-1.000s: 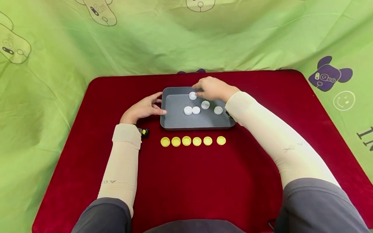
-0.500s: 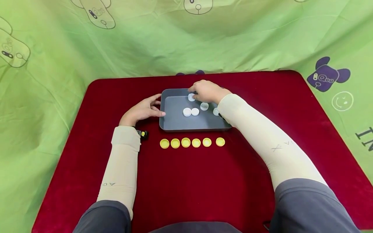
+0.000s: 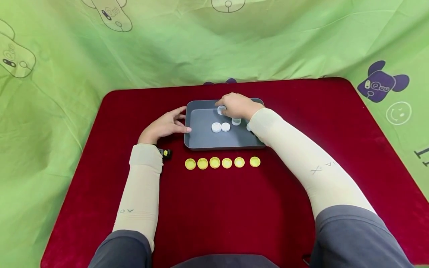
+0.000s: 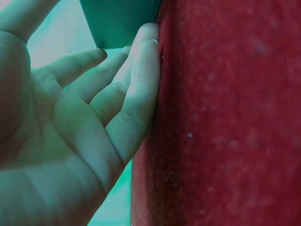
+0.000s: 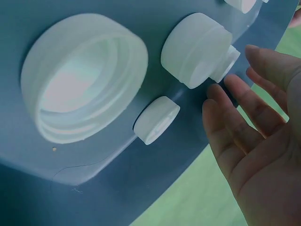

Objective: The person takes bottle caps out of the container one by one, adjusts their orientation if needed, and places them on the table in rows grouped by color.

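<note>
A shallow grey tray [image 3: 204,139] holds several white bottle caps [image 3: 216,127]. My left hand [image 3: 167,123] is at its left side, thumb tip over the rim and the other fingers stretched along the outer wall. The left wrist view shows that hand [image 4: 89,108] with straight fingers, fingertips at the tray's corner [image 4: 120,23]. My right hand [image 3: 238,105] reaches over the tray's far wall. Its thumb and fingertips stand around a white cap [image 3: 220,110]. In the right wrist view this hand [image 5: 263,117] has a small gap between the thumb and that cap [image 5: 228,63].
A row of yellow bottle caps [image 3: 215,162], hollow side up, lies before the tray on the red tabletop [image 3: 234,208]. More white caps [image 5: 84,77] lie near the right wrist. A green printed curtain [image 3: 161,52] hangs behind and beside the table.
My right hand has moved slightly left and its fingertips have come down around the far white cap. The left hand stays at the tray's left edge.
</note>
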